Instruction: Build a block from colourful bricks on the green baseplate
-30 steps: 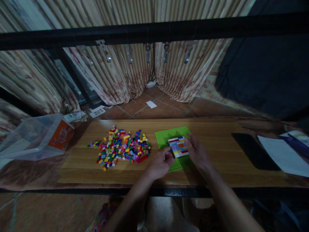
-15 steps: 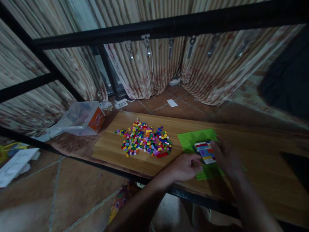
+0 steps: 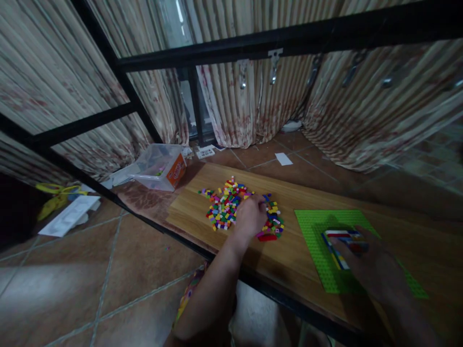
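My left hand [image 3: 251, 217] is over the pile of loose toy bricks [image 3: 222, 209], its fingers curled down among them. Whatever lies under those fingertips is hidden. On the green studded baseplate [image 3: 311, 236] sits a flat block built of colored toy bricks [image 3: 338, 234], with white, red, blue and yellow rows showing. My right hand [image 3: 379, 267] grips this block, thumb across its near left part and fingers at its far right side. That hand covers much of the block and the plate's right part. A long red brick [image 3: 267, 237] lies at the pile's near edge.
The wooden board [image 3: 300, 265] bears the pile and the baseplate. A clear plastic box [image 3: 155, 180] with an orange label stands at its left end. A black metal rail [image 3: 224, 46] with hooks crosses above the far side. Curtains [image 3: 231, 111] hang behind.
My left hand has moved left from beside the brick block to the loose pile. My right hand stays at the block, now reaching across it. The view has turned left.
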### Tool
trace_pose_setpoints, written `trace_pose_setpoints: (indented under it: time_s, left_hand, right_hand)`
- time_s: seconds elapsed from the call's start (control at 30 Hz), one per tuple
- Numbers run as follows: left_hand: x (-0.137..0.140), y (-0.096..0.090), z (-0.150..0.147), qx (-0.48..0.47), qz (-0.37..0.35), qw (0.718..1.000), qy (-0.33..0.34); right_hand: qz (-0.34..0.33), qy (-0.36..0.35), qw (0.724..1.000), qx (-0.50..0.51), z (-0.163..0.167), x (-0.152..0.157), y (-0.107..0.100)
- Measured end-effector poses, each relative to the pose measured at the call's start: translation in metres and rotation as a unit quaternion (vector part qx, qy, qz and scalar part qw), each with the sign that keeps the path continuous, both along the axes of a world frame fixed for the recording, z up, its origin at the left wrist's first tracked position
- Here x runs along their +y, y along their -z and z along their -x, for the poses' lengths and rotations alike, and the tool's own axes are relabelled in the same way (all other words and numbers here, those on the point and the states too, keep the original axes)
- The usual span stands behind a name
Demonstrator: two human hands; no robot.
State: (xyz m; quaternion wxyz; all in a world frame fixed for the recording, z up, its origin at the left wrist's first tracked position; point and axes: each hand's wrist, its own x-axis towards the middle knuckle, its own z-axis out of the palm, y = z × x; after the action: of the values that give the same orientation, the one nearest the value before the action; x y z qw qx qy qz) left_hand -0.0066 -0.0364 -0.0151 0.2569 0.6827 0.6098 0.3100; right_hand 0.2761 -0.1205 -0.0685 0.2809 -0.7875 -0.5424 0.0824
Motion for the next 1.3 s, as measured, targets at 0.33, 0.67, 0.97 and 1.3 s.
trace_pose_setpoints:
  time_s: [0.33, 0.67, 0.97, 1.3]
  left_hand:
    - [0.031, 0.009, 0.016, 0.213, -0.04, 0.971, -0.097]
    - [0.03, -0.001, 0.014, 0.202, -0.048, 0.973, -0.105]
    - [-0.005, -0.006, -0.025, -0.194, -0.015, 0.971, 0.139]
    - [-0.05, 0.01, -0.071, -0.212, -0.033, 0.936, 0.277]
  right_hand:
    - [0.01, 0.001, 1.0, 0.003, 0.013, 0.0, -0.008]
    - [-0.055, 0.06, 0.978, 0.193, 0.021, -0.002, -0.035]
    - [-0.215, 0.092, 0.901, 0.365, 0.034, -0.003, -0.061]
    - [-0.067, -0.078, 0.873, 0.477, 0.071, -0.008, -0.067]
